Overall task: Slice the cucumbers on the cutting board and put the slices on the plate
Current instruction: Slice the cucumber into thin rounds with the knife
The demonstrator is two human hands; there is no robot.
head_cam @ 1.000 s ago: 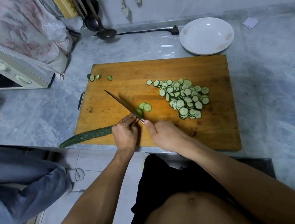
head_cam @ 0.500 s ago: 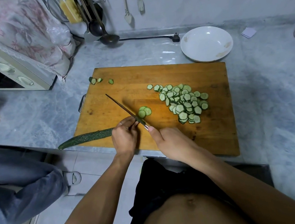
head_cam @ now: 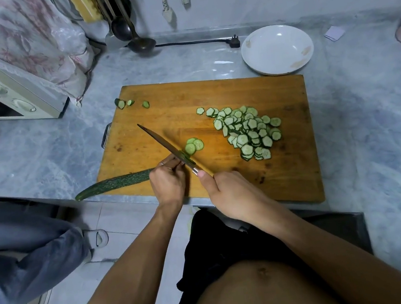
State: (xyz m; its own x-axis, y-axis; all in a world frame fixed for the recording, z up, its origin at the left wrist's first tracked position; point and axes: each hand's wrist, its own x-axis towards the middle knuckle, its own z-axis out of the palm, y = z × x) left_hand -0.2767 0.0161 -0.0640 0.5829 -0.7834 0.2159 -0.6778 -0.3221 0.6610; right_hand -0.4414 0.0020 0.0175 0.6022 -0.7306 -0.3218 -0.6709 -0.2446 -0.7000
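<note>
1. The cucumber (head_cam: 115, 184) lies on the near left edge of the cutting board (head_cam: 288, 180), its tip sticking out past the counter.
2. The left hand (head_cam: 169, 182) holds it with curled fingers.
3. The right hand (head_cam: 231, 194) grips the knife (head_cam: 168, 147), which is down on the cucumber.
4. A pile of slices (head_cam: 245, 132) sits on the board.
5. The white plate (head_cam: 259, 62) waits behind the board.

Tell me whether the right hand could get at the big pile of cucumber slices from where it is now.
Probably yes. The pile of slices lies on bare cutting board just beyond the right hand, nothing between them. But that hand grips the knife, so it would have to put it down or sweep with the blade.
</note>
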